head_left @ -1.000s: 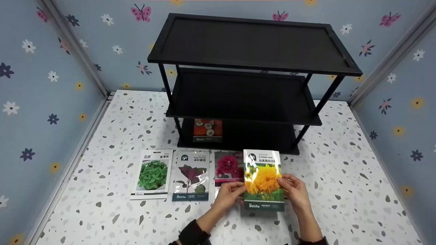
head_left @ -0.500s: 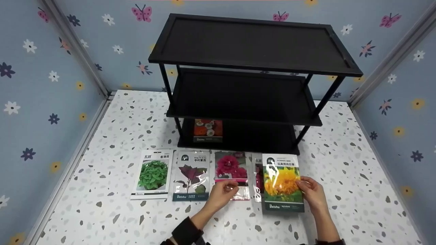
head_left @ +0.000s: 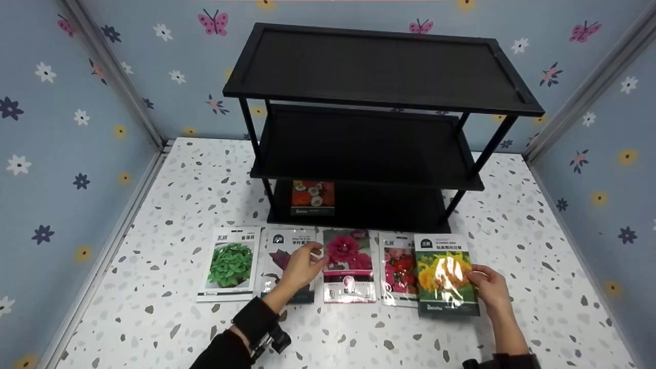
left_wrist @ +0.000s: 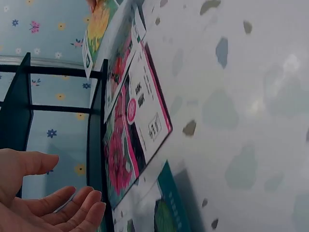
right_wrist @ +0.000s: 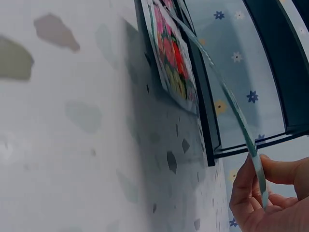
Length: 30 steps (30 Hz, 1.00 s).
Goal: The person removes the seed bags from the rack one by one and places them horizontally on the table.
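Note:
My right hand (head_left: pixel 493 292) pinches the right edge of a seed packet with yellow flowers (head_left: pixel 443 277). In the right wrist view this packet shows edge-on as a thin strip, raised off the table, with the thumb on one side. It overlaps a red-flower seed packet (head_left: pixel 397 271) lying flat. My left hand (head_left: pixel 302 266) hovers over the purple-leaf seed packet (head_left: pixel 274 256) and holds nothing; its fingers are loosely bent and apart from the thumb in the left wrist view. Beside it lies a magenta-flower seed packet (head_left: pixel 349 261). A green-leaf seed packet (head_left: pixel 230 264) lies at the far left.
Behind the row stands a black three-tier shelf (head_left: pixel 379 69). Its bottom tier (head_left: pixel 389 205) bears an orange-and-white flower packet (head_left: pixel 313 197) at the left. The speckled white table (head_left: pixel 369 343) runs up to flower-patterned walls (head_left: pixel 66 154) on three sides.
The yellow-flower packet has moved right in my right hand, uncovering the magenta and most of the red packet. My left hand has let go of it and moved left over the purple-leaf packet.

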Available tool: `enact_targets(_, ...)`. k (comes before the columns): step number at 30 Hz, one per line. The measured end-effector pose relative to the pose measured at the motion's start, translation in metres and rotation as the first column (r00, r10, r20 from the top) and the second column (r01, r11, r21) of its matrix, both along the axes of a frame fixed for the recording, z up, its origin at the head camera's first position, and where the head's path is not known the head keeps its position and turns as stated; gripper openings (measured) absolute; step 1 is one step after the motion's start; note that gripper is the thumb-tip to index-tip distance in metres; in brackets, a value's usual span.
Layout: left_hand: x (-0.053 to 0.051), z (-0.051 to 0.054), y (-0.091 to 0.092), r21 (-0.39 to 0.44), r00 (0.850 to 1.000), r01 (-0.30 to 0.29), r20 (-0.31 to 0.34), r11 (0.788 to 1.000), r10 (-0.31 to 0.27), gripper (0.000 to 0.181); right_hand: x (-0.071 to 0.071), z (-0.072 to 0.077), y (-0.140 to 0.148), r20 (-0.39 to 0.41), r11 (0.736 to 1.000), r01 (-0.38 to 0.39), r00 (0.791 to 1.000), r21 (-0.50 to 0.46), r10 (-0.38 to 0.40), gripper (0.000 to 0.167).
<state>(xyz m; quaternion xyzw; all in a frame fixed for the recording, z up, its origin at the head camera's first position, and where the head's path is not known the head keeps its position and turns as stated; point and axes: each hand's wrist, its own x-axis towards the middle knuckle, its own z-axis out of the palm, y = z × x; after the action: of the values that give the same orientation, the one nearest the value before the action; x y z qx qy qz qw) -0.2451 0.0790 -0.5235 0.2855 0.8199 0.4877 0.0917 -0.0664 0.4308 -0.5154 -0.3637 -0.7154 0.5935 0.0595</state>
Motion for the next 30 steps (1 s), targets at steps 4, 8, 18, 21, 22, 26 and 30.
enact_targets(4,-0.014,0.000,-0.005,-0.047,0.998,-0.065,-0.005,0.997,0.065,0.031,0.001,-0.002,0.008,0.014,0.999,0.005,1.000,0.043,-0.005,0.040)
enact_targets(8,-0.027,-0.003,-0.008,-0.063,0.993,-0.113,-0.022,0.992,0.112,0.034,0.001,-0.005,0.015,0.044,0.993,0.008,0.999,0.117,-0.013,0.040)
enact_targets(18,-0.099,-0.105,0.001,-0.013,0.958,-0.237,-0.170,0.972,0.231,0.046,-0.003,-0.012,0.025,0.145,0.964,-0.013,0.989,0.266,-0.027,0.040)
enact_targets(21,-0.112,-0.118,0.006,-0.087,0.969,-0.239,-0.086,0.967,0.231,0.046,-0.003,-0.013,0.026,0.172,0.956,-0.020,0.985,0.293,-0.032,0.039)
enact_targets(22,-0.115,-0.121,0.008,-0.099,0.968,-0.244,-0.088,0.965,0.236,0.047,-0.003,-0.014,0.027,0.176,0.952,-0.020,0.984,0.306,-0.035,0.039)
enact_targets(26,-0.113,-0.111,0.010,-0.125,0.951,-0.294,-0.142,0.948,0.276,0.051,-0.001,-0.018,0.031,0.184,0.922,-0.027,0.982,0.387,-0.049,0.037)
enact_targets(30,-0.090,-0.052,0.009,-0.163,0.957,-0.291,-0.063,0.943,0.285,0.046,0.001,-0.022,0.036,0.198,0.891,-0.043,0.979,0.451,-0.053,0.037)
